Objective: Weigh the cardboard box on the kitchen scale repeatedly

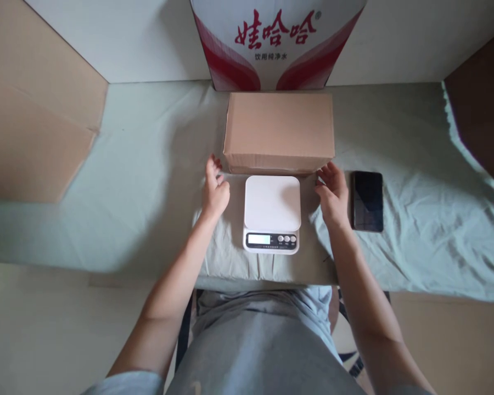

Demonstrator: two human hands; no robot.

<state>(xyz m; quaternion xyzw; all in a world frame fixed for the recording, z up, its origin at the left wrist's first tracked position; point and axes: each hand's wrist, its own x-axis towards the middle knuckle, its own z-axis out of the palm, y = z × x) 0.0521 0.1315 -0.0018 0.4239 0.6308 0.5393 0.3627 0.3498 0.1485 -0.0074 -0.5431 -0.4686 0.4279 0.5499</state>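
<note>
A plain brown cardboard box (pixel 279 126) lies on the green cloth, just behind a white digital kitchen scale (pixel 272 204). The scale's display is lit, its digits too faint to read, and its platform bears nothing. My left hand (pixel 216 189) is beside the box's near left corner, fingers apart and holding nothing. At the near right corner is my right hand (pixel 332 192), its fingers spread and close to the cardboard; whether they touch it I cannot tell.
A dark smartphone (pixel 368 201) lies right of my right hand. Behind the box stands a white and red carton (pixel 280 44) with Chinese lettering. Large cardboard panels rise at the left (pixel 37 109) and right (pixel 486 104). Wrinkled green cloth (pixel 140 164) covers the table.
</note>
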